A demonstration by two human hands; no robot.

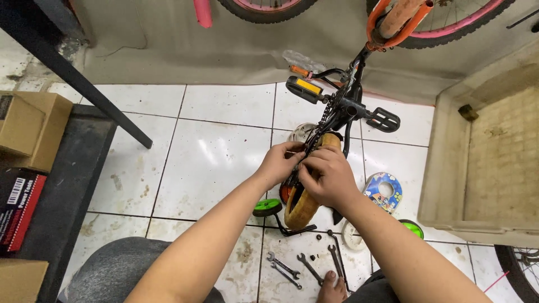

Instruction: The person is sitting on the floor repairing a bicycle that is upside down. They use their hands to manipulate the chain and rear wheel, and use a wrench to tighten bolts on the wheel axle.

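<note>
A small children's bicycle (345, 106) lies upside down on the white tiled floor, its pedals (304, 88) and crank at the top. Its tan rear tyre (300, 205) stands in front of me. My left hand (279, 164) and my right hand (328, 175) are both closed on the black chain (320, 128) just above the rear wheel, fingers pinching it close together. A green training wheel (267, 207) on a black bracket sits beside the tyre on the left, a second green one (414, 228) on the right.
Several wrenches (297, 266) lie on the tiles by my foot (330, 286). A round colourful chain guard (384, 192) rests to the right. Cardboard boxes (28, 129) sit on a dark shelf at left. A tan tub (488, 151) stands at right; larger bicycle wheels (449, 22) hang behind.
</note>
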